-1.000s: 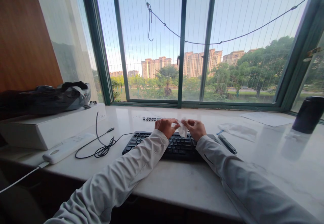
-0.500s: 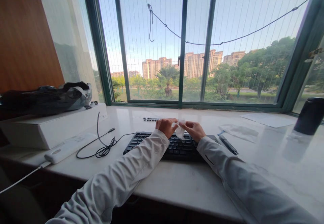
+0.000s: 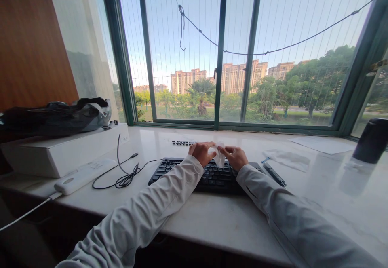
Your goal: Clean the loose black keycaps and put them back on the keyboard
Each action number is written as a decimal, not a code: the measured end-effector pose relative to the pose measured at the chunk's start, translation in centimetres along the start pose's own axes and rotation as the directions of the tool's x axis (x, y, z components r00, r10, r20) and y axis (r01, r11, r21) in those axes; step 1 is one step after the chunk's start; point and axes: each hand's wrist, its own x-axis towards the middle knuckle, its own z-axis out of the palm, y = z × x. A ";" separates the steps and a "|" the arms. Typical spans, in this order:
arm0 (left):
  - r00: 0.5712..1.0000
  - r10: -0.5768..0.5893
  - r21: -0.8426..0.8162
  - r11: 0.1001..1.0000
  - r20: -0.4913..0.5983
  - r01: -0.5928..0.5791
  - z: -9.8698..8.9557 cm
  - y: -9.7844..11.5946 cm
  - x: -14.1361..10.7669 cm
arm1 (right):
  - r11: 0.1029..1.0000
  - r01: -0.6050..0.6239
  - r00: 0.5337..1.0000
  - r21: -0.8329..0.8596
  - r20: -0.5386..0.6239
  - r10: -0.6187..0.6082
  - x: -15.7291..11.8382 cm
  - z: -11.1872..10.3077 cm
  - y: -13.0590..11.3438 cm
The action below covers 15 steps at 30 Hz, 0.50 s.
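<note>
- The white tissue (image 3: 220, 159) is bunched up above the black keyboard (image 3: 217, 178), between the left hand (image 3: 200, 153) and the right hand (image 3: 237, 157).
- The right hand pinches the tissue between thumb and finger; the left hand curves in at its other side, fingertips at the tissue, but whether they close on it I cannot tell.
- It looks thin, slightly see-through and very light, so it should be limp, hardly slippery, and easy to tear if pulled hard.
- The gathered upper part seems the best place to take hold, with a light fingertip pinch; a single loose edge would probably flop or rip.
- The tissue's loose end points down toward the keys, and its longer direction seems to run downward from the fingers, though the crumpling leaves no firm axis.
- The keyboard lies flat on the table (image 3: 209, 211), its long axis running left to right, roughly along the window (image 3: 182, 122), with a long side toward the person.
- It looks stiff and heavier than the tissue, with small keys that may catch soft fibres; its two short ends should give the firmest hold.
</note>
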 end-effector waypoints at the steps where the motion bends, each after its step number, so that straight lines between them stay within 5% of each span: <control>1: 1.000 -0.003 -0.001 1.000 0.002 0.003 0.0 0.0 0.0 | 1.000 0.004 1.000 -0.010 -0.001 -0.004 0.0 0.0 0.0; 15: 1.000 -0.017 -0.001 1.000 -0.023 0.017 0.1 0.1 -0.1 | 0.994 -0.075 0.997 0.074 -0.017 0.077 -0.1 -0.4 -0.6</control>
